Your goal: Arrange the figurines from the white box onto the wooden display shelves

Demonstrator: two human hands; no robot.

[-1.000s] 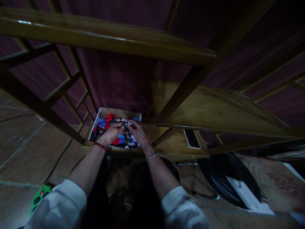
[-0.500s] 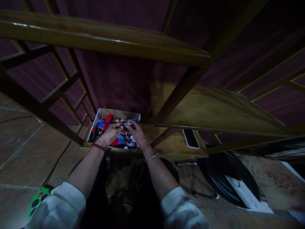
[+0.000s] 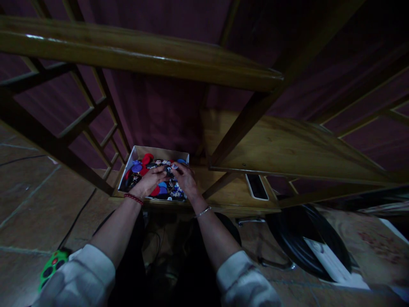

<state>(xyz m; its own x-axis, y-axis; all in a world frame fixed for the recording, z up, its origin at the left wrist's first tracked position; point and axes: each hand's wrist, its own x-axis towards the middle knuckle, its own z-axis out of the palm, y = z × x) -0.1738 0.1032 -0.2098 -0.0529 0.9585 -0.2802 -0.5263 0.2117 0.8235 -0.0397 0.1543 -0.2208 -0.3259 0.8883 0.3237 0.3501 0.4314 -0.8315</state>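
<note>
A shallow white cardboard box (image 3: 128,169) sits on the low wooden shelf. Inside it lies a mix of small figure-like trinkets in red, blue, purple, black and white. Both of my hands are over the box, their fingertips close together. A small dark piece (image 3: 167,171) shows at the fingertips of my left hand (image 3: 150,181), which is closed around it. My right hand (image 3: 185,179) pinches a small whitish trinket (image 3: 174,166) just beside it. The exact shape of both pieces is too dim and small to make out.
A phone (image 3: 256,186) lies on the shelf to the right, past a slanting wooden post (image 3: 220,183). A thick wooden rail (image 3: 137,53) crosses above. A black round seat (image 3: 306,243) stands at right; a green game controller (image 3: 53,266) is at lower left.
My fingers have shifted slightly around the small pieces, with the right fingers curling a little more. The view has moved very slightly; both hands stay over the box.
</note>
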